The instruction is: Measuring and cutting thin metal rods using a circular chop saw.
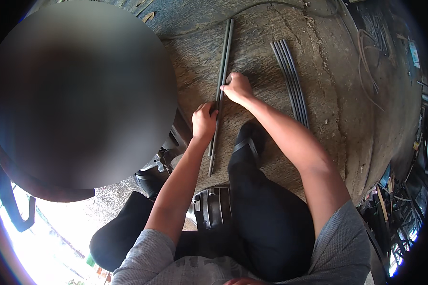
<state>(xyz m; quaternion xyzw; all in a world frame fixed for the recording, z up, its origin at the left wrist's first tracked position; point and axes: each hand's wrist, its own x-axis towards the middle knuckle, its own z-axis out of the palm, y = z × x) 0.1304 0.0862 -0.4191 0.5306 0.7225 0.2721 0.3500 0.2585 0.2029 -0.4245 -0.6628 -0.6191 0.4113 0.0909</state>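
Two long, thin metal rods (226,52) lie side by side in front of me, running away from my body, their ends slightly offset. My left hand (205,121) is closed around them near their middle, its fingertips curled over the far side. A little farther along, my right hand (238,87) pinches the same rods, its thumb and fingers pressed together. How much of each rod lies inside the fingers is hidden.
Several similar dark rods (291,83) lie in a row on the rough floor (328,90) to the right. A thin cable (252,5) curves along the far side. Tangled scrap (394,199) lines the right edge. Between my legs sits a ribbed metal housing (212,207). A blurred round area covers the left.
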